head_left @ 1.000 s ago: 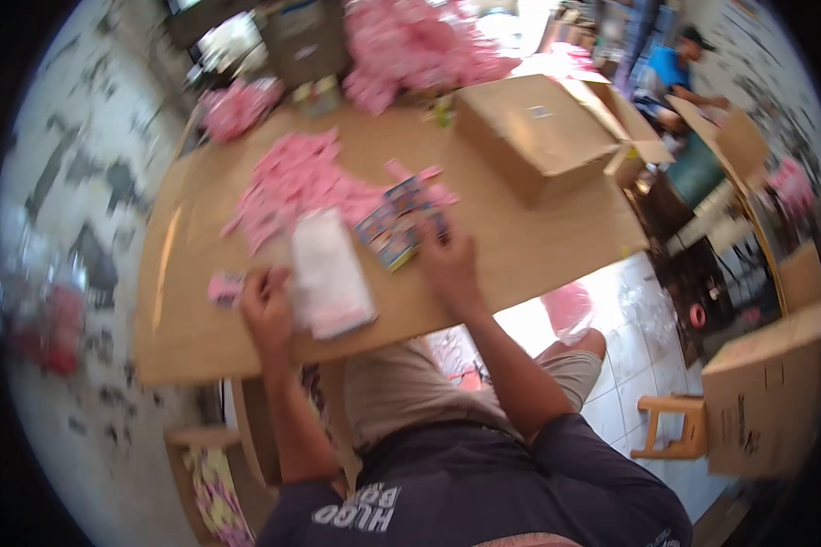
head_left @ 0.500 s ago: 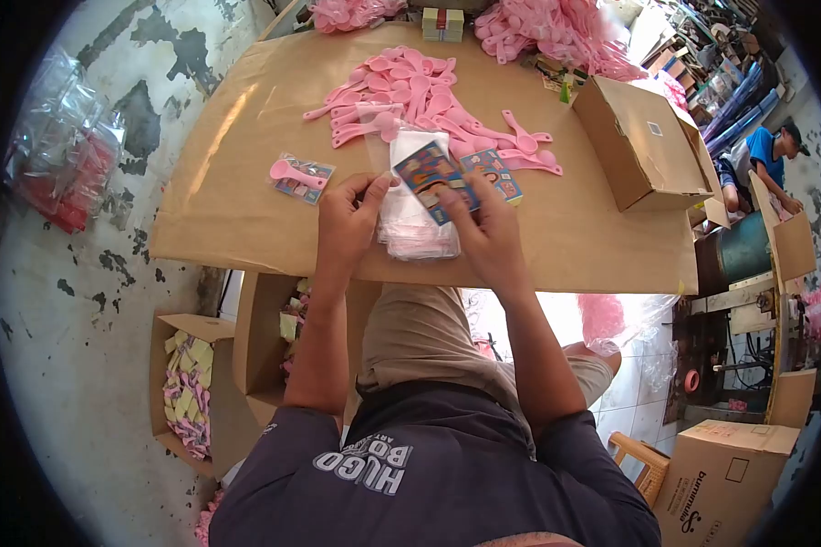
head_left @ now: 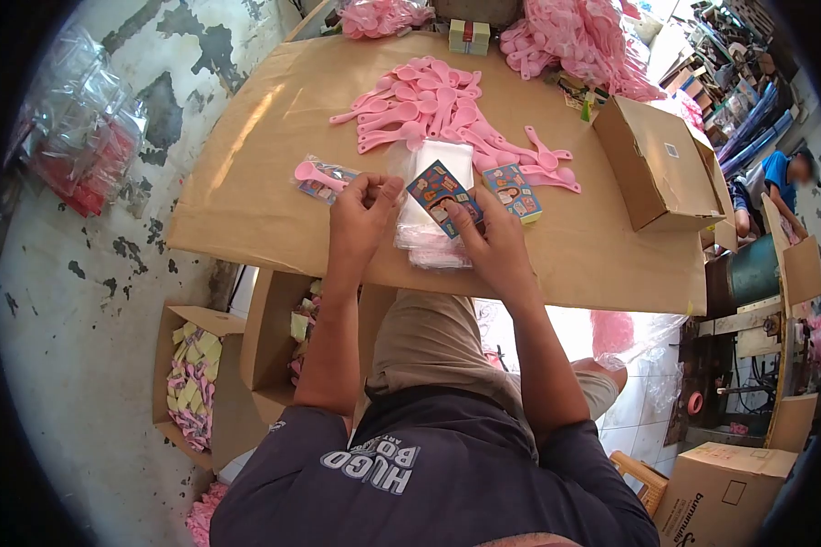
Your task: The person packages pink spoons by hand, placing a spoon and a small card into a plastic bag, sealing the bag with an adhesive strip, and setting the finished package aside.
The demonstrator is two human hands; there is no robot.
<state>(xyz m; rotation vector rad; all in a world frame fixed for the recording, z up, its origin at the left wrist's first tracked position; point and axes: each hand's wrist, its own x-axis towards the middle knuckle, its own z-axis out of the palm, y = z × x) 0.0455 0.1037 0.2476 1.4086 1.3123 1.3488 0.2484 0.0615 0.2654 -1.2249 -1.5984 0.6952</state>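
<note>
Whereas the left hand (head_left: 363, 217) was beside the spoon packet (head_left: 312, 173) a second ago, it is now at the upper left of the clear bags (head_left: 429, 244). The right hand (head_left: 497, 239), then at the card pile (head_left: 511, 187), now holds a single printed card (head_left: 435, 190) above those bags. In judgement, this puts the work in hand at the pairing of card and bag; the card does not appear to be inside one.

Grip, left: thumb and fingertips are drawn close together near a raised edge of film; whether they pinch it cannot be told. Grip, right: closed, thumb flat over the card's lower corner, the card tilted.

Materials, left to right: the spoon packet shows smooth pink plastic lying over a colourful card with glossy film. The loose spoons (head_left: 420, 102), moulded in matt pink with rounded bowls, lie in a tangled heap. The clear bags form a thin, limp, whitish stack with a pinkish near end. The card is flat, rectangular and dark blue; the card pile is squared, with yellowish edges. The carton (head_left: 643, 155) is plain brown corrugated board, box-shaped, resting on the brown-covered table (head_left: 237, 205).
</note>
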